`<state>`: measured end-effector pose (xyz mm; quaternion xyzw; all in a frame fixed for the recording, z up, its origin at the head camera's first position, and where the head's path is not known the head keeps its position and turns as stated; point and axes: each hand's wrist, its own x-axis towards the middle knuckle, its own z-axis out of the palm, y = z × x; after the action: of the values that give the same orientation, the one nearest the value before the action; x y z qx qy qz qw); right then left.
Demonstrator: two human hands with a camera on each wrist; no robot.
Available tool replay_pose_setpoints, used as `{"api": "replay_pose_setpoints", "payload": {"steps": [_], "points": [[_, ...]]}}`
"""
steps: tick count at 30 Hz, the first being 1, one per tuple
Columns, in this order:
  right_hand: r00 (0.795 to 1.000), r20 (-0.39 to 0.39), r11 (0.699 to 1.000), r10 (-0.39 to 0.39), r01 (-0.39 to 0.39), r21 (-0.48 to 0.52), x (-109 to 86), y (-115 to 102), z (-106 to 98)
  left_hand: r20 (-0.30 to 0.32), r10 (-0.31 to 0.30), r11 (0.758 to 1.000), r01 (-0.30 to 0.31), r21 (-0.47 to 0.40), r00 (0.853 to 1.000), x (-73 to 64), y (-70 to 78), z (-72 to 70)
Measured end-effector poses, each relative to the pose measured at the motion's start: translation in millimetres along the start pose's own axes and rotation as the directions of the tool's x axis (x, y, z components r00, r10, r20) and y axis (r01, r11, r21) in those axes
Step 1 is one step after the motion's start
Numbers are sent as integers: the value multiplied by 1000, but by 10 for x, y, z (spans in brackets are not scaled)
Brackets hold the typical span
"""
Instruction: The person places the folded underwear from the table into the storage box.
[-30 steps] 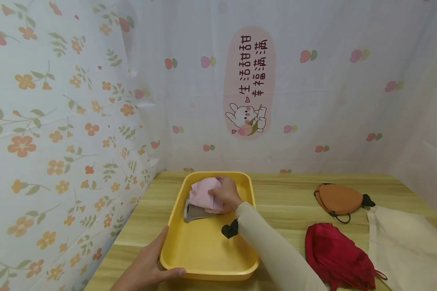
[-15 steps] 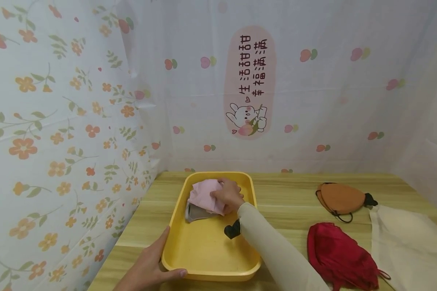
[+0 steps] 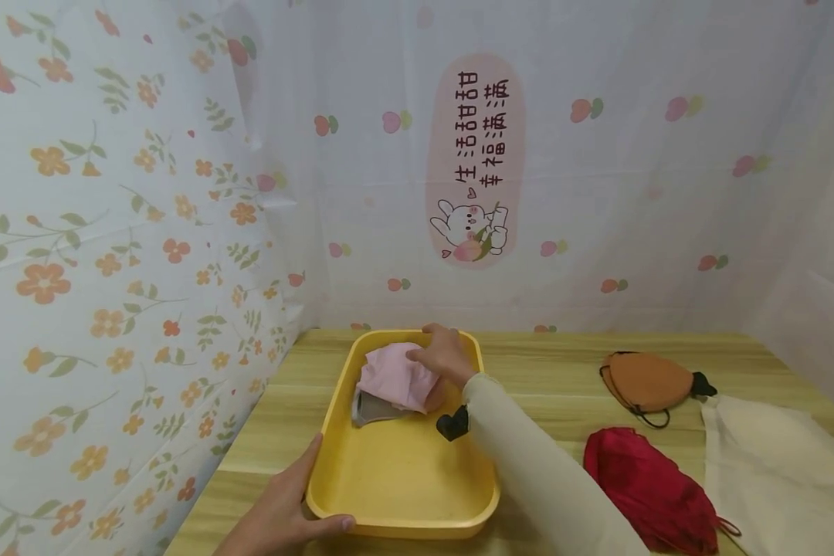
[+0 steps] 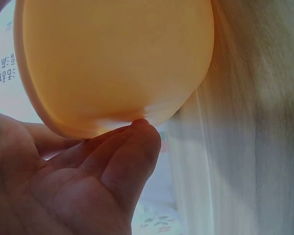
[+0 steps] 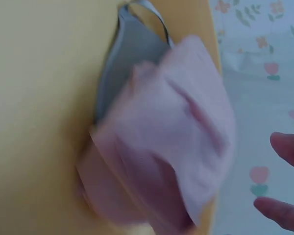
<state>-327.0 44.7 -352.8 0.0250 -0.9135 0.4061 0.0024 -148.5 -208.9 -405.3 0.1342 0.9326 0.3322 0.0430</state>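
Note:
A yellow plastic tray [image 3: 401, 471] lies on the wooden table. My left hand [image 3: 285, 506] holds its near left corner, thumb along the front side. In the left wrist view several fingers [image 4: 132, 152] press against the tray's outer wall. Inside, at the far end, a crumpled pink garment [image 3: 394, 374] lies partly over a grey garment [image 3: 375, 409], whose thin strap [image 5: 159, 17] shows in the right wrist view. My right hand [image 3: 448, 355] hovers over the far right of the tray, just off the pink cloth. Two of its fingertips [image 5: 277, 210] appear apart, with nothing between them.
On the table's right lie an orange folded garment [image 3: 649, 381] with black straps, a dark red garment [image 3: 649, 490] with thin straps, and a cream cloth [image 3: 778, 471]. A black heart-shaped piece [image 3: 453, 423] sits by my right cuff. Patterned curtains [image 3: 361, 193] stand behind and left.
My right hand has let go of the pink garment and moved slightly right and up from it. The pink garment stays on the grey one. My left hand has kept its place.

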Motion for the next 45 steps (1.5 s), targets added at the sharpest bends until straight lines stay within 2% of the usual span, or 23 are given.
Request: {"api": "replay_pose_setpoints", "payload": {"steps": [4,9,16,23,25,32,38,41,45], "points": [[997,32,996,-73,74,-42,37,9,-210,4,-10,1000,10,-4,1000,3,0,11],[984,99,985,-149,157,-71,55,73,-437,-7,16,1000,-16,11,1000,-2,1,-1],[965,184,982,-188,190,10,-9,198,-684,21,9,1000,-9,-19,1000,-15,-15,-10],[922,276,962,-273,264,70,-131,402,-943,35,12,1000,-12,-15,999,-14,-43,-18],[916,284,959,-283,274,70,-187,459,-1027,34,16,1000,-15,-21,999,-5,-41,-17],[889,318,941,-329,335,37,-387,610,-1319,33,35,999,-34,-30,999,22,-21,-14],[847,370,908,-382,419,-21,-563,744,-1495,21,30,1000,-30,-5,999,-1,-12,-19],[823,401,896,-402,444,-13,-656,821,-1582,22,30,1000,-30,-6,999,-6,-13,-19],[814,428,895,-394,446,-25,-757,914,-1711,20,18,1000,-18,-14,1000,-3,-8,-14]]}}
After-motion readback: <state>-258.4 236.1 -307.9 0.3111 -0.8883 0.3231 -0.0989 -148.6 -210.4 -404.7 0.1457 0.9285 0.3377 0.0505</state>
